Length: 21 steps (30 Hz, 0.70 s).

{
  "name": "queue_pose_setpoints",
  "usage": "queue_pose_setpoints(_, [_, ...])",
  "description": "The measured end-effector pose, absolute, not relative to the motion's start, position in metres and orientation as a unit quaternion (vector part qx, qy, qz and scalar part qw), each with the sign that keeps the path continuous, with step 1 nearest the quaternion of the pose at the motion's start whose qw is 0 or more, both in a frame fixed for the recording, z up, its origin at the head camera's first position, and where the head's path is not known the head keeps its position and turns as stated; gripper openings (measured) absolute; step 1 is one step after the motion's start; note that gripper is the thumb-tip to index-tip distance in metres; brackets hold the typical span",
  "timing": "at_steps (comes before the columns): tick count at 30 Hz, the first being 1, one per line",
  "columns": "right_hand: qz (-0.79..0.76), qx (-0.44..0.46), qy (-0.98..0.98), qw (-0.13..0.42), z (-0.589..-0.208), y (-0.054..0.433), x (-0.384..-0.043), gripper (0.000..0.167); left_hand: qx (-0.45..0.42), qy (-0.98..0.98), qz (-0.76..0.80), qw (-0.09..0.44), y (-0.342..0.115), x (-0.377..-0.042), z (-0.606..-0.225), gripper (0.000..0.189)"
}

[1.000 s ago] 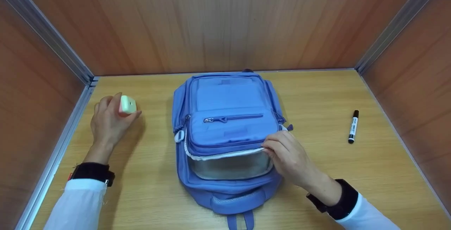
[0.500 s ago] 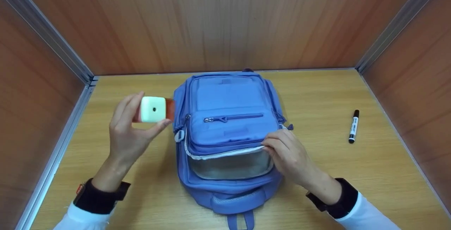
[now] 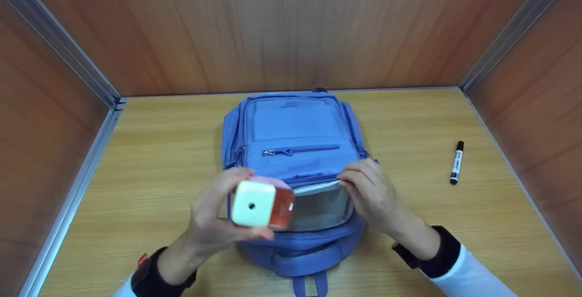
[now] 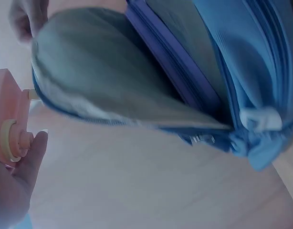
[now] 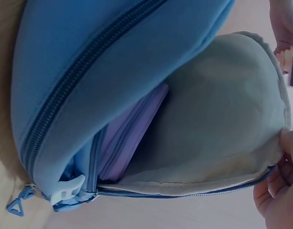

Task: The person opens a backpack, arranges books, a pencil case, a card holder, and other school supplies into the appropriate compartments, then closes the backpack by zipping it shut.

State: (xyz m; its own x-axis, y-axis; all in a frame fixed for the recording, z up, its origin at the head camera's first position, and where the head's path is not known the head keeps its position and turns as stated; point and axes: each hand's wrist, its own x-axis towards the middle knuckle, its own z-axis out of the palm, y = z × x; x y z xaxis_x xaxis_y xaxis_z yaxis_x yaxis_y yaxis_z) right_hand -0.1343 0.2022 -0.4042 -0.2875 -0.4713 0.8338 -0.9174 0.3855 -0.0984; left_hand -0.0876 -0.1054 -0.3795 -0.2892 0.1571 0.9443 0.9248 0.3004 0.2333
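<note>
A blue backpack [image 3: 295,126] lies on the table with its main flap unzipped. My right hand [image 3: 370,194] pinches the flap's pale edge and holds it up. My left hand [image 3: 213,224] grips a pencil sharpener [image 3: 261,197] between thumb and fingers, above the bag's left side near the opening. The sharpener has a mint front with a dark hole, a pink body and a reddish clear side. In the left wrist view its pink side [image 4: 8,100] shows a round knob. A purple zippered item [image 5: 132,129] shows inside the bag in the right wrist view.
A black-and-white marker [image 3: 457,163] lies on the table to the right. Wooden panels [image 3: 291,28] with metal edges stand behind and at both sides. The bag's handle and a strap loop [image 3: 311,284] lie toward me.
My left hand has carried the sharpener from the table's left side rightward and nearer to me, over the bag's left side. My right hand keeps hold of the flap, almost unmoved.
</note>
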Motion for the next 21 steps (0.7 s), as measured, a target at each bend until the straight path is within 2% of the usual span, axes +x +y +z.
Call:
queue_pose_setpoints(5, [0.314, 0.458, -0.751, 0.357, -0.401, 0.202, -0.135, 0.022, -0.457, -0.665, -0.406, 0.429, -0.086, -0.076, -0.382, 0.082])
queue_pose_setpoints(7, [0.316, 0.455, -0.756, 0.349, -0.400, 0.202, -0.135, 0.022, -0.465, -0.664, -0.387, 0.440, -0.081, -0.072, -0.383, 0.079])
queue_pose_setpoints(13, [0.312, 0.446, -0.774, 0.323, -0.399, 0.204, -0.134, 0.022, -0.465, -0.644, -0.297, 0.530, -0.070, -0.064, -0.388, 0.069])
queue_pose_setpoints(16, [0.309, 0.444, -0.778, 0.318, -0.399, 0.205, -0.133, 0.023, -0.487, -0.619, -0.270, 0.554, -0.066, -0.062, -0.387, 0.068])
queue_pose_setpoints(18, [0.307, 0.444, -0.780, 0.318, -0.399, 0.205, -0.134, 0.023, -0.500, -0.619, -0.263, 0.545, -0.064, -0.061, -0.389, 0.069])
queue_pose_setpoints(21, [0.305, 0.444, -0.779, 0.321, -0.399, 0.206, -0.134, 0.024, -0.519, -0.644, -0.252, 0.503, -0.063, -0.059, -0.398, 0.070])
